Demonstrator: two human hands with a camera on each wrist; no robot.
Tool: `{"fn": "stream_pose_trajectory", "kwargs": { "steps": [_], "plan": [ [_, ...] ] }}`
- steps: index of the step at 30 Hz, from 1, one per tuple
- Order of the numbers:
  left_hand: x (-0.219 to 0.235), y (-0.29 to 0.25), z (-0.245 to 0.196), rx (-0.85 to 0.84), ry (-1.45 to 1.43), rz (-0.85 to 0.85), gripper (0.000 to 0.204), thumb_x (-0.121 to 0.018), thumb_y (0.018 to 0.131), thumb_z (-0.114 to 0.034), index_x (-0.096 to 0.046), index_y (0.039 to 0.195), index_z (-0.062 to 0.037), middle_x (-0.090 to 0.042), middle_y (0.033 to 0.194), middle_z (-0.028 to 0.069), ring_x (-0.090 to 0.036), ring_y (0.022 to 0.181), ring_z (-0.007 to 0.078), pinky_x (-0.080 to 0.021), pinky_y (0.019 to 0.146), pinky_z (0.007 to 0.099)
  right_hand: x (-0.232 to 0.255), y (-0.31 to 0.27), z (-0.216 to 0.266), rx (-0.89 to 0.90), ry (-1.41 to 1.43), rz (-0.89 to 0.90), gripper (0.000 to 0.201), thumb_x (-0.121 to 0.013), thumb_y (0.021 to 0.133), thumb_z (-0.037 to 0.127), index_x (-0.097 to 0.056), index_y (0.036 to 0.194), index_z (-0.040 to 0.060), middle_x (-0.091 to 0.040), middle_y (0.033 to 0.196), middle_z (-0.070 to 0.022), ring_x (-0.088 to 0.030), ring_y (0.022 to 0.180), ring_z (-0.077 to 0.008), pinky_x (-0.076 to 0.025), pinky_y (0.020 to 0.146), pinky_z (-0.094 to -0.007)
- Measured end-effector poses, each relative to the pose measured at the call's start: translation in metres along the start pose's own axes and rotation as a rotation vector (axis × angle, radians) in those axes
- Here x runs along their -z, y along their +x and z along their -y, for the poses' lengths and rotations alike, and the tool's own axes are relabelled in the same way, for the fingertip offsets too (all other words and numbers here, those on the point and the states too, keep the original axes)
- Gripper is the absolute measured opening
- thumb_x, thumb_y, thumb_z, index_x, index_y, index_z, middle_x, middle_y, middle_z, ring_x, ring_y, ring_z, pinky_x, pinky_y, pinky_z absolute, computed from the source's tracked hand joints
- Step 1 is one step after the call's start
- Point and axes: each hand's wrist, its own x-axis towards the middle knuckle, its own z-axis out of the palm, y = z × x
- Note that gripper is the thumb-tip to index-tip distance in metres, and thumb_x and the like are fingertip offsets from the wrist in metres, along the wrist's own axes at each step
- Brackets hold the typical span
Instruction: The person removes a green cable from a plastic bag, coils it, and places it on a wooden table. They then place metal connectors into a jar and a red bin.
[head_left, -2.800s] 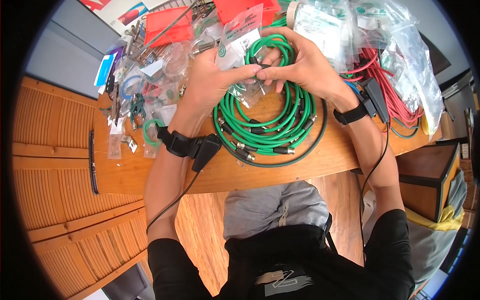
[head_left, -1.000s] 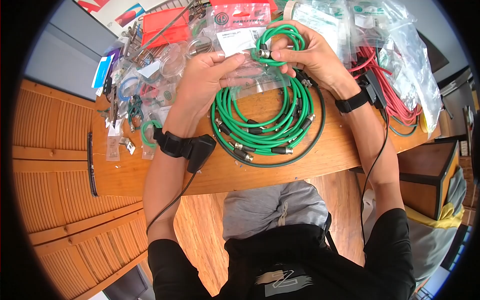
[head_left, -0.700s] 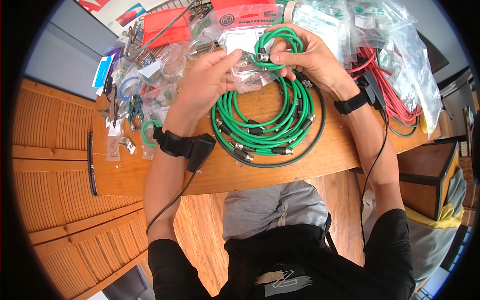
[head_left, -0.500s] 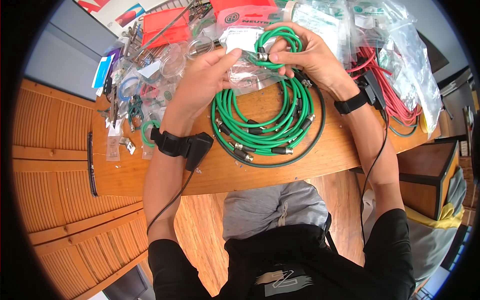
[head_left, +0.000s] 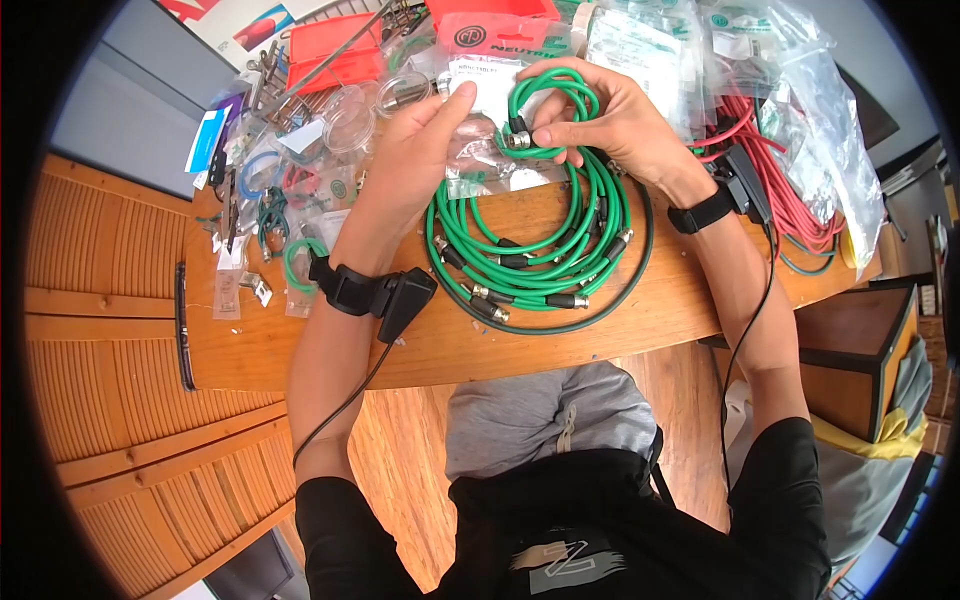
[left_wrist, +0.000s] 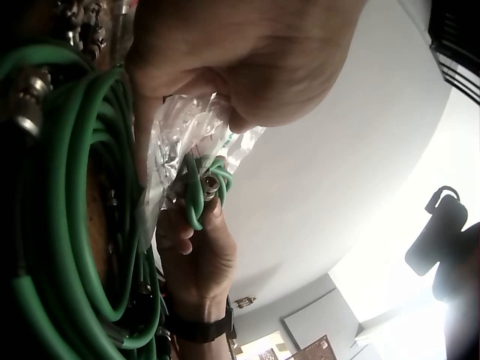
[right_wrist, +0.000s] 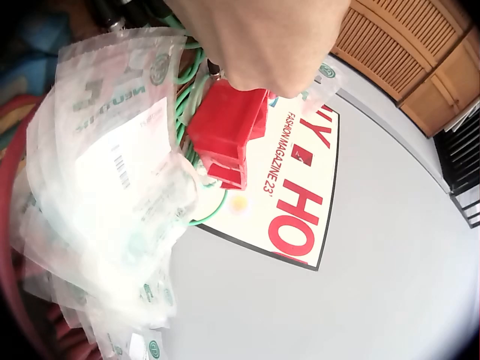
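In the head view, my left hand holds a clear printed plastic bag by its left side, thumb in front, fingers behind. The bag carries a white label. My right hand grips a small coiled green cable with a metal-tipped BNC connector, the thumb against the connector. The coil overlaps the bag's right side. A larger coil of green BNC cables lies on the table below both hands. The left wrist view shows the small coil at the crinkled plastic.
Clear bags pile up at the back right, beside red cables. Red plastic bins stand at the back. Small parts, a round clear lid and bagged bits crowd the left. A dark cable rings the large coil on the wooden table.
Earlier, both thumbs met at the small coil; now the left hand is apart, on the bag, which is spread flatter with its label showing. The coil has turned, exposing the metal connector.
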Motion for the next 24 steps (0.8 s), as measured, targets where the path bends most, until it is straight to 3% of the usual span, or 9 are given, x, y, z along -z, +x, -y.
{"fn": "stream_pose_trajectory", "kwargs": {
  "steps": [6, 9, 15, 21, 24],
  "plan": [
    [0.005, 0.003, 0.001, 0.001, -0.214, 0.114, 0.035, -0.050, 0.108, -0.031, -0.057, 0.124, -0.0011, -0.068, 0.116, 0.0120, -0.068, 0.107, 0.0211, -0.060, 0.086, 0.0408, -0.004, 0.000, -0.001, 0.042, 0.024, -0.094, 0.042, -0.079, 0.086, 0.002, -0.067, 0.126, 0.0059, -0.072, 0.087, -0.0060, -0.065, 0.067, -0.0092, -0.052, 0.056, -0.0207],
    [-0.004, 0.000, -0.003, -0.059, -0.269, 0.079, 0.042, -0.050, 0.107, -0.035, -0.058, 0.123, 0.0033, -0.067, 0.115, 0.0141, -0.069, 0.105, 0.0235, -0.060, 0.083, 0.0366, 0.000, 0.002, -0.005, 0.070, 0.084, -0.154, 0.042, -0.079, 0.086, 0.004, -0.066, 0.126, 0.0043, -0.072, 0.088, -0.0055, -0.065, 0.067, -0.0094, -0.052, 0.056, -0.0206],
    [-0.008, -0.004, -0.005, -0.089, -0.221, 0.129, 0.046, -0.048, 0.108, -0.034, -0.054, 0.133, 0.0043, -0.065, 0.123, 0.0140, -0.068, 0.112, 0.0258, -0.057, 0.096, 0.0394, 0.001, 0.003, -0.007, 0.010, 0.096, -0.248, 0.044, -0.079, 0.087, 0.006, -0.062, 0.127, 0.0036, -0.067, 0.087, -0.0009, -0.064, 0.067, -0.0083, -0.050, 0.055, -0.0197],
    [-0.014, -0.005, -0.004, -0.155, -0.255, 0.138, 0.046, -0.049, 0.108, -0.034, -0.055, 0.133, 0.0033, -0.064, 0.127, 0.0135, -0.067, 0.113, 0.0266, -0.057, 0.098, 0.0417, -0.001, 0.001, -0.004, -0.046, 0.134, -0.148, 0.045, -0.078, 0.087, 0.006, -0.060, 0.129, 0.0024, -0.066, 0.087, -0.0012, -0.065, 0.066, -0.0091, -0.049, 0.054, -0.0197],
    [-0.012, -0.003, -0.002, -0.099, -0.282, 0.180, 0.045, -0.048, 0.108, -0.034, -0.055, 0.132, 0.0030, -0.065, 0.125, 0.0127, -0.067, 0.112, 0.0246, -0.058, 0.096, 0.0423, -0.005, -0.001, -0.002, -0.044, 0.161, -0.109, 0.044, -0.078, 0.088, 0.005, -0.061, 0.128, 0.0025, -0.069, 0.090, -0.0031, -0.066, 0.067, -0.0093, -0.049, 0.054, -0.0193]
  ]
}}
